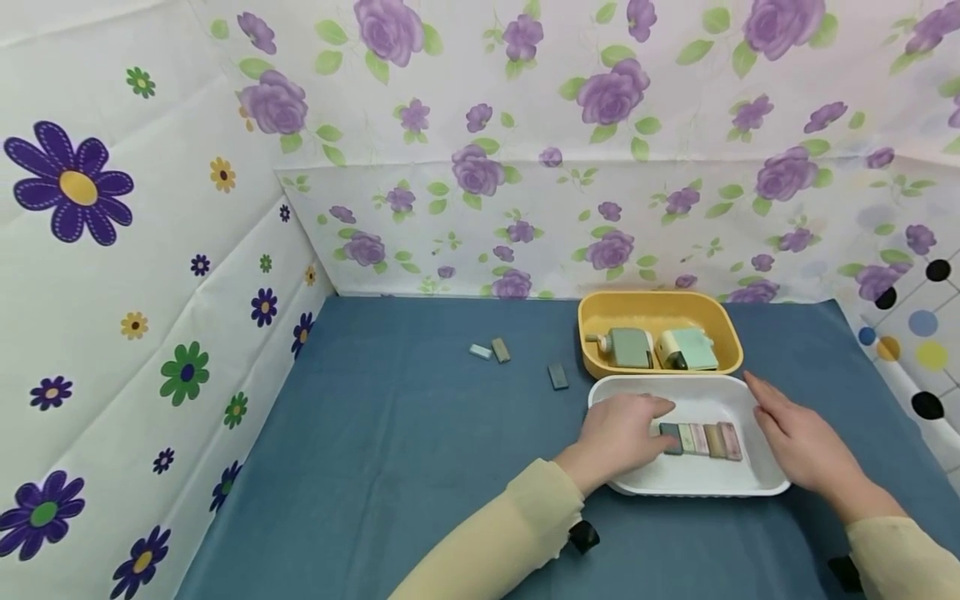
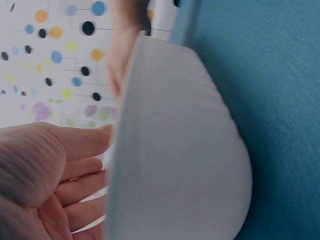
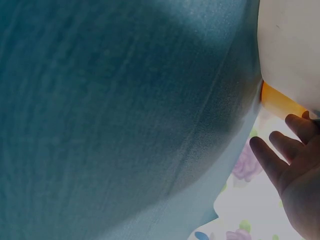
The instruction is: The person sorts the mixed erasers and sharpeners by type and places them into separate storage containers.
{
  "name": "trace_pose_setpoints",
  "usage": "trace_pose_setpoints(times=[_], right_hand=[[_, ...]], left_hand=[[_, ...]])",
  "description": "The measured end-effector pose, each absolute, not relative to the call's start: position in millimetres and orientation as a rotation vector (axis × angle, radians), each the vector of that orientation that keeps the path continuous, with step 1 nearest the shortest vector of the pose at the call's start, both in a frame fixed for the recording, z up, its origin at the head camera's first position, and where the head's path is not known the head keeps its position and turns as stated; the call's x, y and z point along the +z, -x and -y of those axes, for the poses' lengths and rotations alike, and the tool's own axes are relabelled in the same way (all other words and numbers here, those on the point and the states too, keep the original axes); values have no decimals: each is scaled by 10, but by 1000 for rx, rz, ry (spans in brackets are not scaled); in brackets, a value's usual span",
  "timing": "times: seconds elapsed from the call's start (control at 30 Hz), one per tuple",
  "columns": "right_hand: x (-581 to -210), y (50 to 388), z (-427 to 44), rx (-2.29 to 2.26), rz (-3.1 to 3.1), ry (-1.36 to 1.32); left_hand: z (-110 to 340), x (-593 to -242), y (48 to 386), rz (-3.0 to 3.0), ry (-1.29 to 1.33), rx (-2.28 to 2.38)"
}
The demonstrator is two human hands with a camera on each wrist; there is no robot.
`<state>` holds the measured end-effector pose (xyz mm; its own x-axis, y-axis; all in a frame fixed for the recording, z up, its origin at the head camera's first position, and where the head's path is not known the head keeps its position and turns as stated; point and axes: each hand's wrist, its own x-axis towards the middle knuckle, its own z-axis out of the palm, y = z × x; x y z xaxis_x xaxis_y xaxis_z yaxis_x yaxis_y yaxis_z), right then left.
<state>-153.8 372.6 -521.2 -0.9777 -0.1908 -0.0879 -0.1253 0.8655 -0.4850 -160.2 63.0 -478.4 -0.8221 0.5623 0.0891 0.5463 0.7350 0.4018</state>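
Note:
A white tray (image 1: 630, 477) holds a row of small flat blocks (image 1: 712, 442) in muted teal, pale green, pink and brown. My left hand (image 1: 618, 437) reaches over the tray's left side, its fingertips at the teal end of the row. In the left wrist view the tray wall hides the blocks, and the left thumb and fingers (image 2: 82, 192) look loosely bent and apart. Along the tray's right rim lies my right hand (image 1: 806, 442), fingers extended. The right wrist view shows its fingers (image 3: 270, 160) spread beside the white tray wall.
Behind the white tray stands a yellow tray (image 1: 660, 304) with a grey-green object (image 1: 630, 347) and a mint one (image 1: 690, 348) inside. Left of the trays, a dark block (image 1: 557, 377), a brownish block (image 1: 501, 350) and a pale block (image 1: 481, 352) lie on the blue cloth (image 1: 420, 433).

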Motion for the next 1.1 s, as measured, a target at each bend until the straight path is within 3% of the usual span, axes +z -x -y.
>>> trace_pose_setpoints(times=[0.3, 0.5, 0.73, 1.1], right_hand=[[-5192, 1518, -3715, -712, -2911, 260], [-5161, 1528, -3691, -734, -2942, 278], [-5192, 1521, -3700, -711, -2926, 257], [-5197, 1522, -3693, -694, -2920, 256]], left_hand=[[-165, -4773, 1488, -2886, -916, 1161], [189, -4787, 1632, -2909, -810, 1382], [511, -4886, 1835, -2929, -596, 1254], [654, -5079, 2040, -2981, -559, 922]])
